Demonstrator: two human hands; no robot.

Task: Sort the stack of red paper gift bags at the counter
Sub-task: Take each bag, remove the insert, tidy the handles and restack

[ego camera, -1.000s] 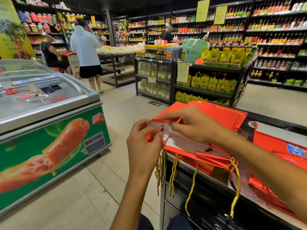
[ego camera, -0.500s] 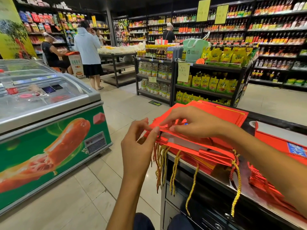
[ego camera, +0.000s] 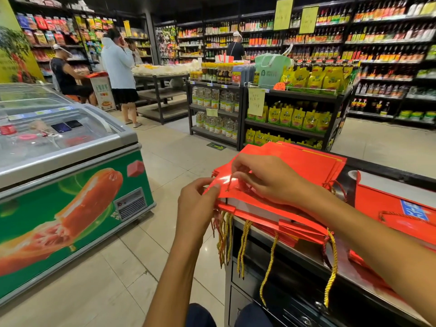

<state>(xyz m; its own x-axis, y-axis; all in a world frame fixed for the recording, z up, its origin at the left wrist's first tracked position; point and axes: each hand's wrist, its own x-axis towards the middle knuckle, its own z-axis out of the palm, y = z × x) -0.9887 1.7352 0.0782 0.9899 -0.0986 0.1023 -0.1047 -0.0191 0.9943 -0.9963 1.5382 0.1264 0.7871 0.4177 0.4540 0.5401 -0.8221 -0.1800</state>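
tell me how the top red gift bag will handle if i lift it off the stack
The top red bag is probably light and bendy: its corner already curves up between the left hand and right hand. Its glossy face looks slippery. The cord handles dangling off the counter may snag.

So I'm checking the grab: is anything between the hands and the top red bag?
Nothing visible: the left hand pinches the top red gift bag's corner, and the right hand holds its cord.

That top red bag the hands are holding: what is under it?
Under the top red bag lie more flat red bags, their gold cords hanging over the counter edge. How many bags cannot be seen; they cover each other.
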